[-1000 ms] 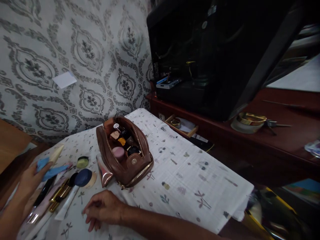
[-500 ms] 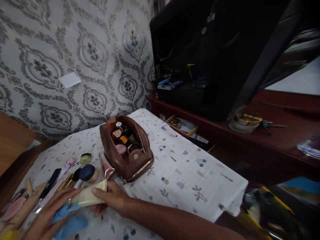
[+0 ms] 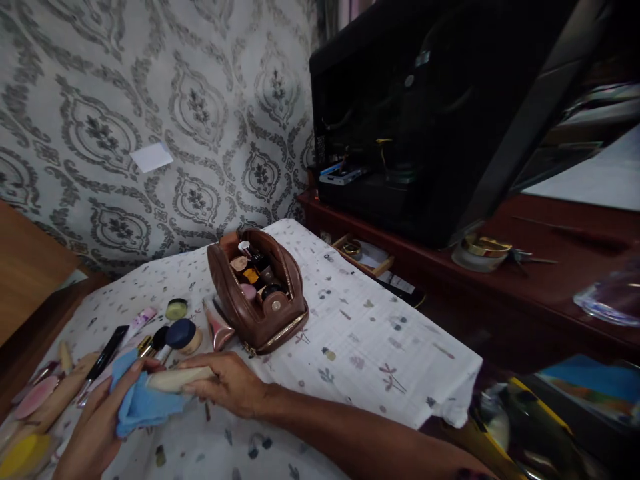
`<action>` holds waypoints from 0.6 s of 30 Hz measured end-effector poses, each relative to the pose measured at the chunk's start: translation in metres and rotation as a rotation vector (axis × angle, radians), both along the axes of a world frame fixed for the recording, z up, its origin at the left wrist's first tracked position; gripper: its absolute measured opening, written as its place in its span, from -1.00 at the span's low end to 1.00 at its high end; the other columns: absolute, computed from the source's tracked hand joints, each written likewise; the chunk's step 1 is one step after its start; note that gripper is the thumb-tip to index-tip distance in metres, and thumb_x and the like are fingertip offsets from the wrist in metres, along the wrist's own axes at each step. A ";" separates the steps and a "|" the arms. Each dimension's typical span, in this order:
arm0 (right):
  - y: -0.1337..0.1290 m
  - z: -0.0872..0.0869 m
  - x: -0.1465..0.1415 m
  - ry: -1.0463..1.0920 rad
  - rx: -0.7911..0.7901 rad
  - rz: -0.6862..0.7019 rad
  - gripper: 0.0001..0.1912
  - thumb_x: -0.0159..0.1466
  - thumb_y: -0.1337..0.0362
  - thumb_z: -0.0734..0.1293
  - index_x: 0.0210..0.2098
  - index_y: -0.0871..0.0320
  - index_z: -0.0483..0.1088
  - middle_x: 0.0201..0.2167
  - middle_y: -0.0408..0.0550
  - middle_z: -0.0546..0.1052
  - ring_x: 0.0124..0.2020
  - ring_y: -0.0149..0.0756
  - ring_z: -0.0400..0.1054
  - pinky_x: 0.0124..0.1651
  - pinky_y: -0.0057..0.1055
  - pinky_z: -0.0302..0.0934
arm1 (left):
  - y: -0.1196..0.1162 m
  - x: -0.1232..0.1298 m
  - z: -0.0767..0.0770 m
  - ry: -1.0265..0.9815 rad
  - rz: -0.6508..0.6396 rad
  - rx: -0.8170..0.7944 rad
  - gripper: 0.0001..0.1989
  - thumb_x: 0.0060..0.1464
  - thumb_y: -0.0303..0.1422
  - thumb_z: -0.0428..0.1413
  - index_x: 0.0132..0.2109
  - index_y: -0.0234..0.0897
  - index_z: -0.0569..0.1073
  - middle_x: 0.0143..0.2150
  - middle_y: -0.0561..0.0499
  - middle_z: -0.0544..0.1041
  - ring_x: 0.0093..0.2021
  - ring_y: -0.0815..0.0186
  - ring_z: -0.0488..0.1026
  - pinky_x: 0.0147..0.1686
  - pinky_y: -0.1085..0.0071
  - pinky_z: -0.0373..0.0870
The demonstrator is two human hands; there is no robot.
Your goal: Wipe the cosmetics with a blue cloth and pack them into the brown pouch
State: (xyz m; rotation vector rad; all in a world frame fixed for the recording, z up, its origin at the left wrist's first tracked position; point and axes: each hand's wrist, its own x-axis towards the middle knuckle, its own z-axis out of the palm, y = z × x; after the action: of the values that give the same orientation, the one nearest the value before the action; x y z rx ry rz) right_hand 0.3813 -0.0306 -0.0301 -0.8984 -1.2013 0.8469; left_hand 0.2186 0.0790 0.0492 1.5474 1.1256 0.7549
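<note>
A cream-coloured cosmetic tube (image 3: 173,381) lies sideways between my hands, low at the left. My right hand (image 3: 233,385) pinches one end of it between thumb and fingers. Around the other end, my left hand (image 3: 103,413) holds a blue cloth (image 3: 150,405) against the tube; part of the tube is hidden by the cloth. Just beyond my hands stands a brown makeup bag (image 3: 257,293), unzipped, with several cosmetics inside. Beside it is a pink metallic tube (image 3: 218,327). A jar with a dark blue lid (image 3: 183,335) sits near my fingers.
Makeup brushes and pencils, a black tube (image 3: 105,357), a small green jar (image 3: 176,308) and a yellow round item (image 3: 25,457) spread along the left of the patterned white tablecloth (image 3: 360,333). A black computer case (image 3: 400,133) stands on the red-brown desk at right, above an open drawer (image 3: 367,257).
The tube has turned so its narrow side shows, and the blue cloth now wraps its left end more fully. My view has shifted slightly, moving the bag a little to the right.
</note>
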 end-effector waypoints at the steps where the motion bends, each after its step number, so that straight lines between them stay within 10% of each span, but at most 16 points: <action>1: -0.002 0.001 0.000 -0.041 0.036 -0.020 -0.49 0.29 -0.01 0.35 0.09 0.19 0.49 -0.13 0.02 0.58 -0.30 -0.31 0.43 -0.20 -0.43 0.32 | -0.001 0.000 0.003 -0.043 0.028 -0.062 -0.61 -0.35 -0.05 0.37 -0.39 -0.21 0.58 -0.45 0.00 0.59 -0.44 0.12 0.57 -0.54 0.37 0.54; 5: -0.007 0.009 0.001 -0.137 0.097 -0.054 -0.51 0.32 0.02 0.32 0.11 0.18 0.48 -0.01 0.08 0.56 -0.07 -0.20 0.45 -0.05 -0.38 0.32 | -0.008 0.004 0.011 -0.270 0.153 -0.255 -0.71 -0.35 -0.27 0.39 -0.40 -0.26 0.55 -0.45 0.03 0.59 -0.47 0.25 0.54 -0.54 0.50 0.53; 11: -0.002 0.009 -0.003 0.055 -0.044 -0.027 -0.47 0.26 -0.02 0.34 0.11 0.16 0.46 -0.11 0.01 0.56 -0.48 -0.45 0.41 -0.41 -0.51 0.31 | -0.015 0.018 0.004 -0.604 0.216 -0.380 -0.91 0.10 -0.53 0.15 -0.36 -0.30 0.49 -0.53 0.11 0.53 -0.65 0.51 0.39 -0.65 0.69 0.40; 18: 0.008 0.008 -0.005 0.417 -0.247 0.037 -0.29 0.09 -0.21 0.41 -0.04 0.27 0.42 -0.41 -0.09 0.56 -0.58 -0.37 0.44 -0.61 -0.53 0.15 | -0.021 0.035 -0.010 -0.791 0.128 -0.345 -0.72 0.23 -0.16 0.14 -0.17 -0.33 0.54 -0.42 0.00 0.61 -0.56 0.43 0.48 -0.71 0.65 0.27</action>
State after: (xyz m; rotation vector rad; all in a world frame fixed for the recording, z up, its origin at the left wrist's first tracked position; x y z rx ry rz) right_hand 0.3760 -0.0229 -0.0216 -0.8444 -0.7633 1.1652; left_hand 0.2534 0.0578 0.0390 0.7652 0.7028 1.0665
